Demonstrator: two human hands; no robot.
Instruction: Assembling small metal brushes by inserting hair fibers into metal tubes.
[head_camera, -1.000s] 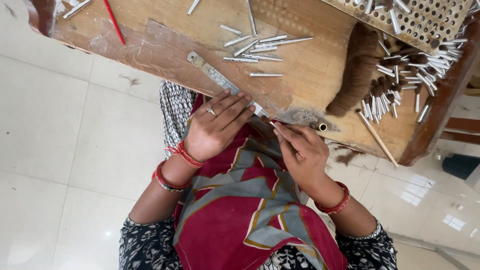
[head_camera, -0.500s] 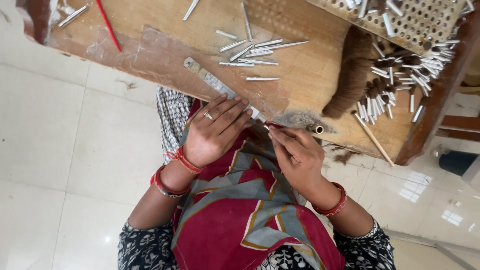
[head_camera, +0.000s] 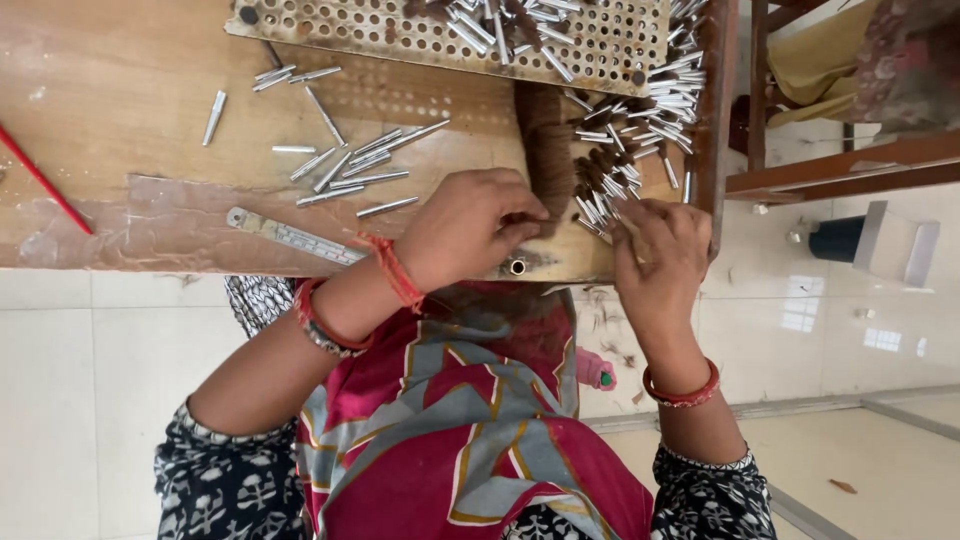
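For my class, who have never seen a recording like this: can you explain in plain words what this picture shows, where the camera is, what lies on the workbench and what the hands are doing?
There is no machine here. The one picture comes from a camera worn on a person's head, looking down at their own two hands. The wooden workbench runs across the top. On it lie loose small metal tubes, a flat metal ruler, a red stick, a perforated metal plate and a bundle of brown fibre. The left hand rests at the bundle's near end, fingertips touching it. The right hand reaches into a second pile of tubes near the bench's edge. Whether either hand grips anything cannot be told.
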